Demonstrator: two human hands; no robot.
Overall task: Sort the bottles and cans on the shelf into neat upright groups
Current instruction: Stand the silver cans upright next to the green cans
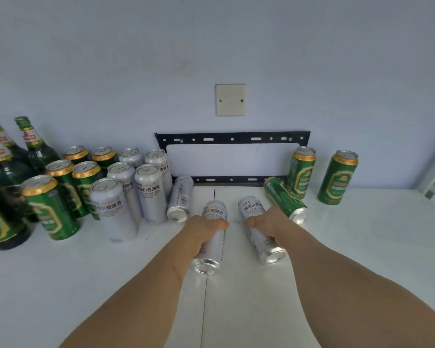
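My left hand (pixel 203 231) grips a white can (pixel 211 249) that lies on its side on the white shelf (pixel 111 285), base toward me. My right hand (pixel 266 222) grips a second lying white can (pixel 263 243) beside it. A third white can (pixel 180 198) lies on its side just left of them. A green can (pixel 285 198) lies tipped over right of my right hand. Several white cans (pixel 150 192) and green cans (pixel 52 207) stand upright in groups at the left. Green bottles (pixel 34 149) stand at the far left.
Two green cans (pixel 300 172) (pixel 337 178) stand upright at the back right by the wall. A black metal bracket (pixel 232 139) and a beige cover plate (pixel 230 99) are fixed to the wall behind. A seam (pixel 206 285) runs down the shelf.
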